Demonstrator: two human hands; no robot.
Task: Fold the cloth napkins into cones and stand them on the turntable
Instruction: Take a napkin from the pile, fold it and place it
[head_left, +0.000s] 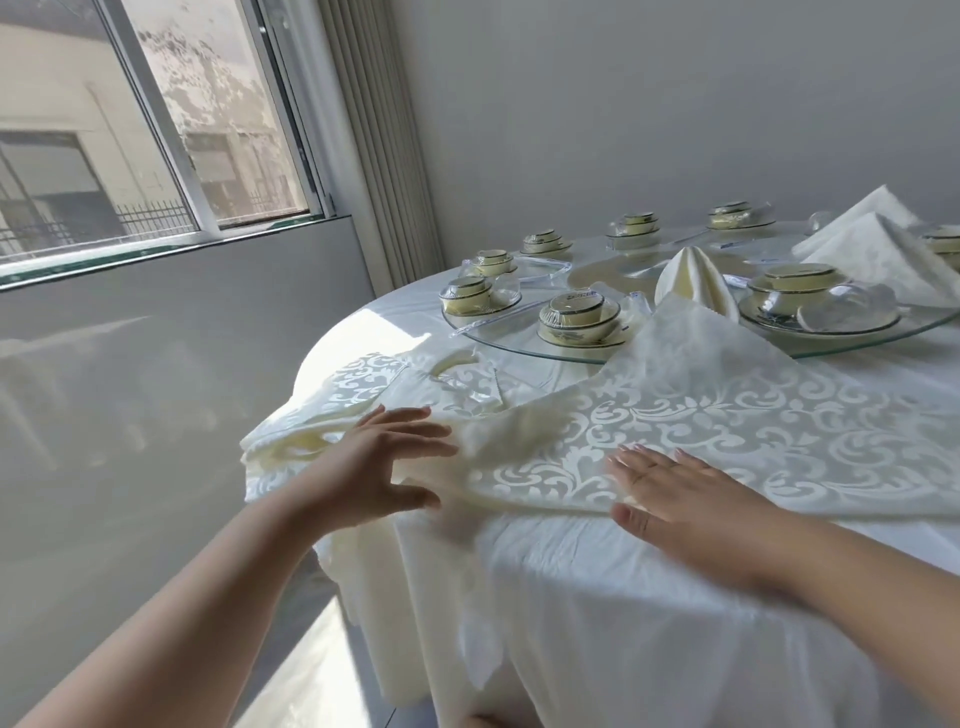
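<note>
While napkin (701, 415) lies spread, left hand (379, 462), right hand (675, 483) press flat, fingers straight.

Bright daylight is pouring in from the window (156, 119) at ten o'clock, glaring off the table (363, 322) edge and the wall below. The hands are blurring slightly. Straight lines are bowing toward the edges, wide-angle fashion.
</note>
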